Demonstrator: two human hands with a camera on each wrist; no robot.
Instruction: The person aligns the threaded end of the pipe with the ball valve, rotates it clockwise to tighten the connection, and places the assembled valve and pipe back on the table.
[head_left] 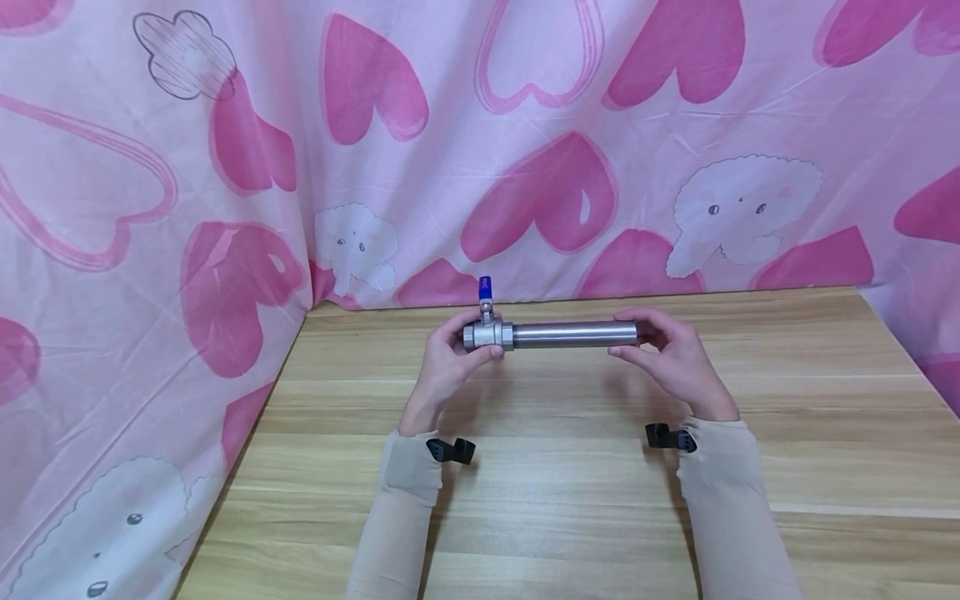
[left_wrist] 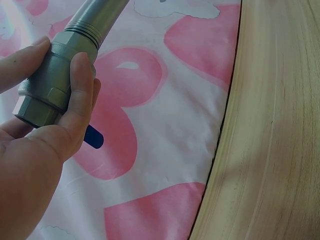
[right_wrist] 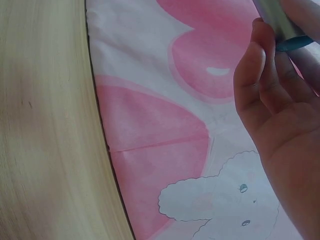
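Note:
A metal ball valve (head_left: 487,335) with a blue-sleeved lever handle (head_left: 485,288) is joined to a straight steel pipe (head_left: 573,334). My left hand (head_left: 447,364) grips the valve body between thumb and fingers, the lever pointing away from me. With my right hand (head_left: 678,358) I pinch the pipe's far right end. The whole piece is held level above the table. In the left wrist view, threads (left_wrist: 84,31) show where the pipe enters the valve's hex end. The right wrist view shows the pipe's end rim (right_wrist: 294,43) between thumb and fingers.
Beneath my hands lies a wood-grain table (head_left: 570,500). Pink curtains (head_left: 450,208) with hearts and white puppy figures hang along its back and left edges. A black wrist mount (head_left: 452,451) sits on the left sleeve, another black mount (head_left: 669,437) on the right.

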